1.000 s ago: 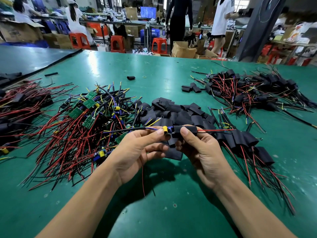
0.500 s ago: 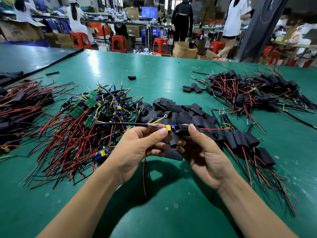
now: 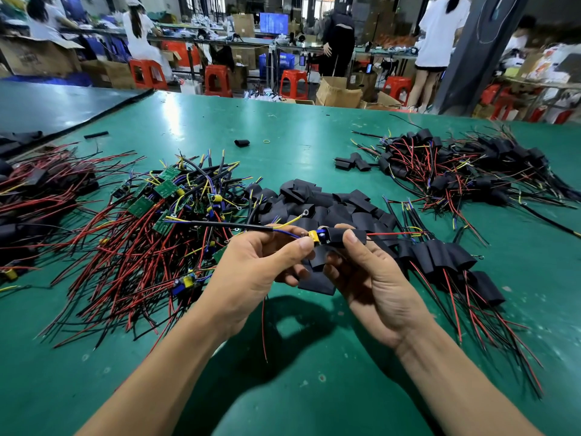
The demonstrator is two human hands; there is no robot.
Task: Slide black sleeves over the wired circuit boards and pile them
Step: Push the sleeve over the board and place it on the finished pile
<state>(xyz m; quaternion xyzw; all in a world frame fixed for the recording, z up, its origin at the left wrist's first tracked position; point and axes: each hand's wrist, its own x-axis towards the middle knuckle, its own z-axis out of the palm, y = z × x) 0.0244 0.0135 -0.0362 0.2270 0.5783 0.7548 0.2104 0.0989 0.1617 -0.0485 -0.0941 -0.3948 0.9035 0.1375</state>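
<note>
Hands (image 3: pixel 317 272), flat matte sleeve (image 3: pixel 341 239), yellow-capped board (image 3: pixel 317 239)

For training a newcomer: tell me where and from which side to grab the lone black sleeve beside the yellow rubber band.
Probably pinch the short black tube sleeve at its middle, across its narrow width, from straight above. It lies on the green table lengthwise left to right, apart from the heap of red-wired green circuit boards, the small yellow rubber band just right of it.

Green table (image 3: pixel 283 121), glare on top. Beyond it: red stools (image 3: pixel 218 80), cardboard boxes (image 3: pixel 338 92), blue screen (image 3: pixel 273 23), dark pillar (image 3: pixel 471 51) right.
</note>
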